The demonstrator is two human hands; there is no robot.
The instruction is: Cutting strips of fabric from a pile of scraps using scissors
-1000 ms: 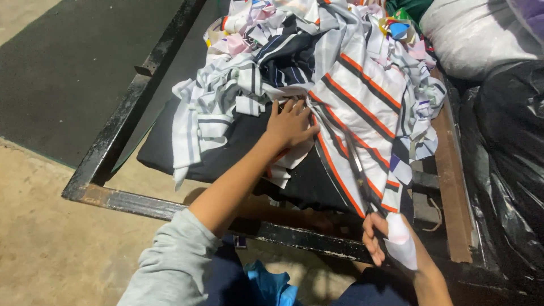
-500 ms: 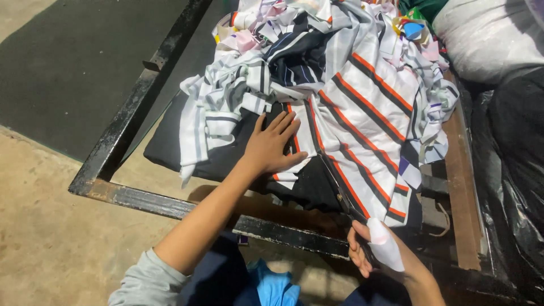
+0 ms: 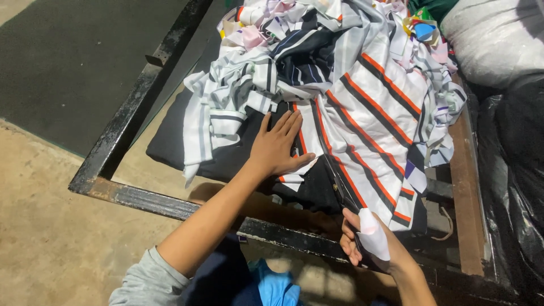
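Observation:
A pile of striped cloth lies over a dark pad, with a white piece with orange and black stripes (image 3: 374, 113) on top. My left hand (image 3: 277, 148) lies flat on this cloth, fingers spread, pressing its lower edge down. My right hand (image 3: 362, 241) is near the front bar, shut on dark scissors (image 3: 340, 184) whose blades point up along the cloth's edge. A white scrap of cloth (image 3: 374, 235) drapes over that hand and hides part of the handles.
A black metal frame (image 3: 133, 116) borders the pile at left and front. A black plastic bag (image 3: 515, 170) and a white sack (image 3: 493, 34) sit at right, beside a wooden plank (image 3: 467, 187). A dark mat (image 3: 56, 56) and concrete floor (image 3: 51, 238) lie to the left.
My left hand has gone from curled on the cloth to lying flat with fingers spread. My right hand with the scissors stays near the front bar.

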